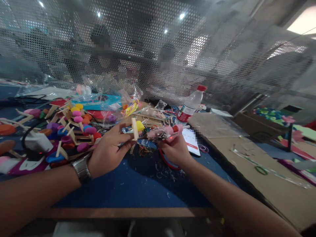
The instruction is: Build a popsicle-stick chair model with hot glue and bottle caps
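Note:
My left hand [108, 149], with a metal watch on its wrist, pinches a small wooden stick piece [134, 129] that has a yellow foam shape [140, 125] stuck to it. My right hand [175, 150] grips a pink hot-glue gun [165, 133] whose nozzle points left at the stick piece. Both hands hover close together above a blue mat [138, 184]. Thin glue strands and scraps lie on the mat beneath them.
A heap of finished stick-and-foam pieces [71, 128] lies at the left beside a white charger [38, 142]. A plastic bottle [191, 104], a phone [192, 141], cardboard sheets [249, 158] and a box of coloured shapes [266, 121] are on the right. Behind a perforated screen [222, 49] sit other people.

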`<state>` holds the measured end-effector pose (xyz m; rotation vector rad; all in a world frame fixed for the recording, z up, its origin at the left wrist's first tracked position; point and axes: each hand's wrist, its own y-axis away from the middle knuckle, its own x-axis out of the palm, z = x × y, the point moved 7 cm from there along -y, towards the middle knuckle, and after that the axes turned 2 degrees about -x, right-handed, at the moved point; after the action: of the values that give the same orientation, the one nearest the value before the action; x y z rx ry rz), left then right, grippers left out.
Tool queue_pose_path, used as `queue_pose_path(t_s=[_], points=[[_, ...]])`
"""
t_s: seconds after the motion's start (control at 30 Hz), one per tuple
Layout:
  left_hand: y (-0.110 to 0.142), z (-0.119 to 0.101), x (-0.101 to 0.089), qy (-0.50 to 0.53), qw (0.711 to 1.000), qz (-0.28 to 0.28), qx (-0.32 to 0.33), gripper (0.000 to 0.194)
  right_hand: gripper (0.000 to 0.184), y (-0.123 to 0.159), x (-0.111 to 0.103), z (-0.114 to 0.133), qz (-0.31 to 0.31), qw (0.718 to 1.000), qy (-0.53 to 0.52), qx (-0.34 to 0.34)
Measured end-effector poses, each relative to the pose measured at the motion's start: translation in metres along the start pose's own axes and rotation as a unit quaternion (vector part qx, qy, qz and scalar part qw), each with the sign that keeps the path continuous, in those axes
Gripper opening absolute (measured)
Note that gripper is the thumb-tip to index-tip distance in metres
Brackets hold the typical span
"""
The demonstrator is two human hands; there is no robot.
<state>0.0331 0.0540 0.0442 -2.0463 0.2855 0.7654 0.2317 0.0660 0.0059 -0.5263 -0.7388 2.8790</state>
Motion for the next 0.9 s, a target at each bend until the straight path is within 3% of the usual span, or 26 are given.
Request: queue_pose_path(t_s=[0.37, 0.57, 0.9], points=[[-0.0005, -0.0005, -0.0013, 0.005, 1.0, -0.011, 0.007, 0.02, 0.02, -0.0024, -0.0023, -0.0009, 0.01, 1.0, -0.001, 0.0], [0.0, 0.0, -0.0014, -0.001, 1.0, -0.012, 0.002, 0.02, 0.012, -0.0006, -0.0029, -0.0029, 0.002, 1.0, 0.013, 0.006], [-0.001, -0.0019, -0.001, 0.001, 1.0, -0.009, 0.007, 0.021, 0.014, 0.0013, -0.0001, -0.0003, 0.005, 1.0, 0.01, 0.003]])
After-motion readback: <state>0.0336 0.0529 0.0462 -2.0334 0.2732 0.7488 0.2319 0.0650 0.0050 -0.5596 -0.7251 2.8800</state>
